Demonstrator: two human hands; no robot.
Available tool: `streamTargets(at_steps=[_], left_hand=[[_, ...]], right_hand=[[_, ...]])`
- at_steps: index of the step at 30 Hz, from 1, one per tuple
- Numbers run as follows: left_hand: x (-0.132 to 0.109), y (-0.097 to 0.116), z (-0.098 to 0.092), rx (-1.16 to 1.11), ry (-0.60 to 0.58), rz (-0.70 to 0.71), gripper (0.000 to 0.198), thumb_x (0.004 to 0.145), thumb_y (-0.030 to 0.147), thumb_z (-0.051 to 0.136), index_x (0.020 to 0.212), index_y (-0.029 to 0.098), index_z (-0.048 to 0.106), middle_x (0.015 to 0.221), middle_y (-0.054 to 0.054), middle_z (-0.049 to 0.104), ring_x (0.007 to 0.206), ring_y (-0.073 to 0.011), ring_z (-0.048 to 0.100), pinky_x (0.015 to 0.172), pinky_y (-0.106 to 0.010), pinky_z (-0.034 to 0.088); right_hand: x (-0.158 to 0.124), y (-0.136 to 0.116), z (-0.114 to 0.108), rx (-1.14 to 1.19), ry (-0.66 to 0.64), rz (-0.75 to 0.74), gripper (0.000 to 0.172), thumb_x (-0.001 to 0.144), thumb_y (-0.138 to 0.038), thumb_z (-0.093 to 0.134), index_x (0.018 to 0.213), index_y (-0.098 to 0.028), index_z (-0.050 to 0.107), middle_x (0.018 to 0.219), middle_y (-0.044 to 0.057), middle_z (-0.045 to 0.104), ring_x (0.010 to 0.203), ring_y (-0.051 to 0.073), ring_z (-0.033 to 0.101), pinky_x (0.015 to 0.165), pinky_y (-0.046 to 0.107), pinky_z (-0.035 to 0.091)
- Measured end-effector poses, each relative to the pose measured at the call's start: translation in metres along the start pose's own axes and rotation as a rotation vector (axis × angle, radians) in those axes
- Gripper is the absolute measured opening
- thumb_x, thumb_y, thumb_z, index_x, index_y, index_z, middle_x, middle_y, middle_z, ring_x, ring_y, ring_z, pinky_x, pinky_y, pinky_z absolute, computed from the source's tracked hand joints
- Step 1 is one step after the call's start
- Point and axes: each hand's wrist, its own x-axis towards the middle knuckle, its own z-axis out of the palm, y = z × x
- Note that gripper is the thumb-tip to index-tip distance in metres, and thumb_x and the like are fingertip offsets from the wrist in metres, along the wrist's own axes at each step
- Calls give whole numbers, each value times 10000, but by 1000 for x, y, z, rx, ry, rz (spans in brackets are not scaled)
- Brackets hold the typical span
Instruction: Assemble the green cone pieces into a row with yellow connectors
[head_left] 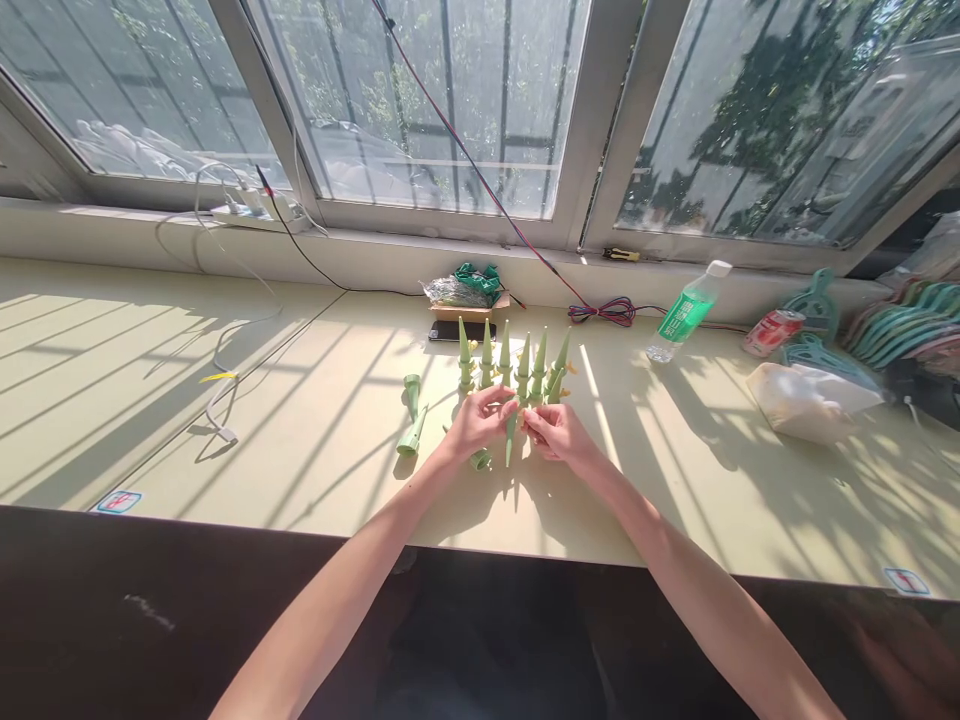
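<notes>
Between my two hands a pale green pointed spike (511, 440) hangs with its tip toward me. My left hand (478, 420) is closed, thumb and forefinger pinching the spike's upper part. My right hand (556, 430) is closed in a pinch beside it, with a small orange-yellow bit at the fingertips, too small to name surely. Just beyond my hands stand several green spikes (505, 345) in a row, points up, some with small yellow parts (572, 368). Left of my hands lie loose green funnel-ended pieces (410, 440). Another green piece (480, 460) is partly hidden under my left wrist.
A phone (442, 331) and a small box of plastic wrap (459, 292) lie behind the row. To the right are a green-labelled bottle (686, 312), a red can (772, 332), a white bag (802, 400) and hangers (911, 320). A white cable (219, 425) trails at left.
</notes>
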Motion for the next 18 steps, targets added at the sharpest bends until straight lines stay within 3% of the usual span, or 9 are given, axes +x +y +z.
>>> streamTargets(at_steps=[4,8,18], left_hand=[[0,4,-3,99,-13,30,420,881,567,652,893,149,613,712,13,561,578,-103,525,553,-215,463],[-2,2,-6,264,19,55,409,884,552,635,888,143,643,682,-4,598,603,-130,548,587,-230,466],[-2,-4,-8,561,25,-39,377,901,434,565,1022,120,734,540,23,550,515,-136,479,538,-242,370]], right_hand=[[2,5,-6,-243,107,-112,533,879,-685,561,672,-194,576,490,-30,452,386,98,385,413,255,277],[3,8,-13,-569,303,-292,465,979,-501,452,645,-197,565,538,23,567,499,144,507,537,280,356],[7,18,-18,-756,329,-419,416,996,-385,447,615,-223,401,507,-20,458,487,125,360,532,287,268]])
